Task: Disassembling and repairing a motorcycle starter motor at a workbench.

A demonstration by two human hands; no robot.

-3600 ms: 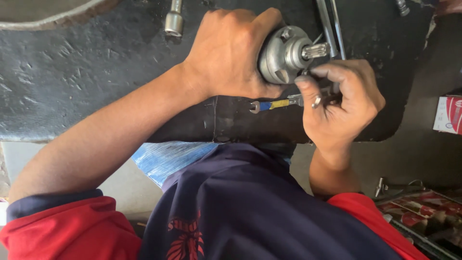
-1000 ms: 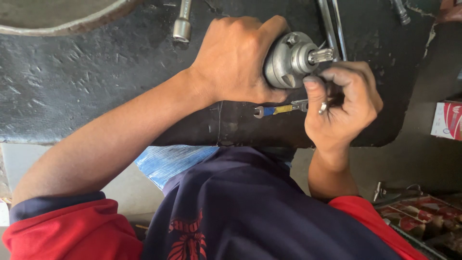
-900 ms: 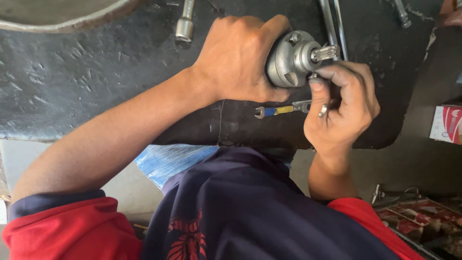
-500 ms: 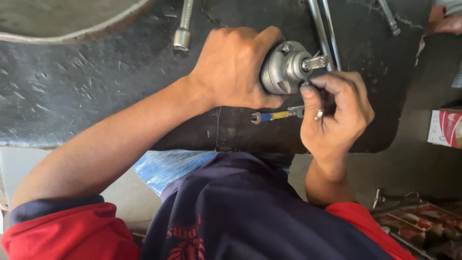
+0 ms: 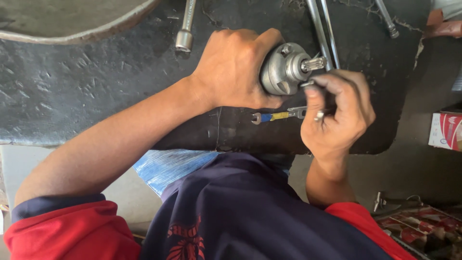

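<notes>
Far to the left of the hands, the rim of a grey metal basin is seen on the dark, grimy surface. Just above the left hand, a socket extension bar lies on that surface. The left hand is wrapped firmly around a grey metal motor housing, which is held raised off the surface with its splined shaft pointed to the right. The forearm is stretched diagonally up from the lower left, the wrist nearly straight. Below and between the hands, a small spanner with a blue and yellow shank rests on the surface, untouched. The right hand is curled, its fingertips pinched on a small metal piece at the housing's face, just under the shaft. Whether that piece is seated cannot be told; the work on the housing's face is judged to be under way, not finished. Above the right hand, long steel rods lie across the surface.
</notes>
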